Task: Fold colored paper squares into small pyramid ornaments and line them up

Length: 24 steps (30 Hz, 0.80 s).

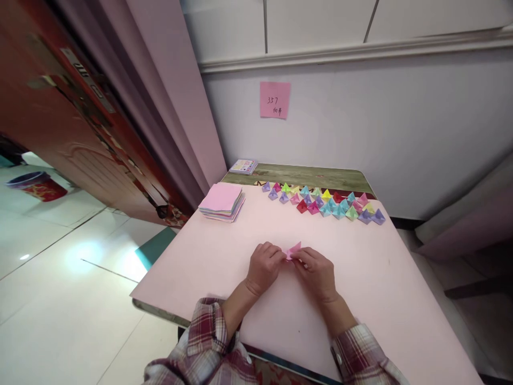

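Observation:
A small pink folded paper [294,250] is held between my two hands above the middle of the table. My left hand [265,266] pinches its left end, fingers curled. On the other side, my right hand [316,271] grips its right part between thumb and fingertips. One pointed flap of the paper sticks up between the hands; its lower part is hidden by my fingers. Beyond my hands stand several folded paper boats [326,207] in rows, in purple, pink, green, yellow, blue and red.
Left of the boats lies a stack of square coloured paper [221,199], pink on top. A packet [243,166] rests at the table's far left corner. The table [192,262] has a pale pink cover. A pink note [274,100] is stuck to the wall.

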### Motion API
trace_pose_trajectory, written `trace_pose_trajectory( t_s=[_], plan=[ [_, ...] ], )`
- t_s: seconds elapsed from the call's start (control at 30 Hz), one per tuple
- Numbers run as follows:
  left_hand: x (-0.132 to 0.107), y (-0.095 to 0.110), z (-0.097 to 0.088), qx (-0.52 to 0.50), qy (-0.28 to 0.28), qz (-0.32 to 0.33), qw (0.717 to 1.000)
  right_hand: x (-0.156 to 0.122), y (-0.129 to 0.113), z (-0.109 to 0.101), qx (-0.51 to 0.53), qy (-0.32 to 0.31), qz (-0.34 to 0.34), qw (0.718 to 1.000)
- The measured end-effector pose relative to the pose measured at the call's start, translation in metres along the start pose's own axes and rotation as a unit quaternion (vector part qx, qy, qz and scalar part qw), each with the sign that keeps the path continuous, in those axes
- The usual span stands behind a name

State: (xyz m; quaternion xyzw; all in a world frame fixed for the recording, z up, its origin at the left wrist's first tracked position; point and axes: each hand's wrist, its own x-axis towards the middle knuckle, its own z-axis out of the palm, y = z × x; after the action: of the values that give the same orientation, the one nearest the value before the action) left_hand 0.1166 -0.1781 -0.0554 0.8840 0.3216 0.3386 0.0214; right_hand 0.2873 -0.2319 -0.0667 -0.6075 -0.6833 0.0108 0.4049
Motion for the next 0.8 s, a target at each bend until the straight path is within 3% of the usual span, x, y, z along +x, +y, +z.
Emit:
trace_pose_trajectory(
  t_s=[0.1,0.23,0.37,0.43,0.5,0.6,0.8],
  plan=[
    [-0.007,-0.003,0.003,-0.057,-0.041,-0.051,0.996,-0.003,0.002,-0.001,0.031,-0.086,0.040,0.995],
    [-0.012,-0.008,0.005,-0.106,-0.065,-0.073,0.990,0.000,0.004,-0.007,0.093,-0.128,0.062,0.986],
    [-0.015,-0.010,0.006,-0.122,-0.059,-0.067,0.988,0.005,0.010,-0.017,0.117,-0.066,0.141,0.981],
    [-0.016,-0.010,0.006,-0.119,-0.060,-0.062,0.989,0.006,0.013,-0.020,0.068,-0.029,0.220,0.973],
    [-0.016,-0.009,0.006,-0.110,-0.062,-0.057,0.990,0.006,0.014,-0.022,-0.001,-0.042,0.272,0.961],
    [-0.016,-0.009,0.006,-0.094,-0.066,-0.046,0.992,0.006,0.012,-0.022,-0.054,-0.100,0.269,0.957],
    [-0.018,-0.008,0.007,-0.087,-0.076,-0.037,0.993,0.006,0.003,-0.013,-0.022,-0.124,0.254,0.959]
  ],
)
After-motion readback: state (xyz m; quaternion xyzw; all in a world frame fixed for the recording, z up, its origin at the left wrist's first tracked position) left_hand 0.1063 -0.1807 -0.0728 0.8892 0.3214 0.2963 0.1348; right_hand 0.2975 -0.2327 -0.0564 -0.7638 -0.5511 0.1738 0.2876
